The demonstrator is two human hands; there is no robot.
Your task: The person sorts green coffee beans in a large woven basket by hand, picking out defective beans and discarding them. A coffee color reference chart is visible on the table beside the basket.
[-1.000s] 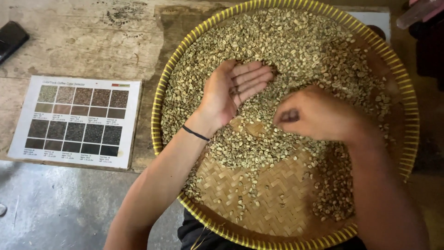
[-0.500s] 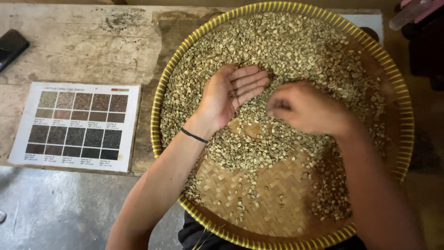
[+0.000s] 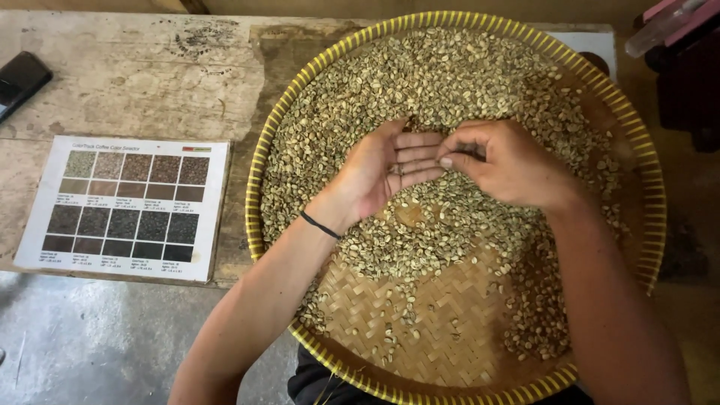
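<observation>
Resting palm up on the heap, the left hand (image 3: 382, 169) lay open in the middle of the wide round woven bamboo tray with the yellow rim (image 3: 259, 161), its fingers stretched flat toward the right and a thin black band (image 3: 321, 225) around the wrist. One or two of the pale green unroasted coffee beans (image 3: 450, 82) sat in the hollow of that palm, while the great mass of them spread under and around the hand, thick across the far and middle parts of the tray and thinning out toward the near edge, where the bare weave showed through. The right hand (image 3: 510, 161) hovered just beside the left fingertips, its fingers curled and the thumb pressed against the forefinger in a pinch; whether a bean was caught between them could not be told. Its wrist and forearm ran back over the beans toward the near right.

The tray sat on a worn, stained wooden table (image 3: 135, 82). To the left of the tray lay a white printed card with rows of brown and dark colour swatches (image 3: 127, 206), and at the far left edge a dark flat phone (image 3: 21, 79) rested on the wood.
</observation>
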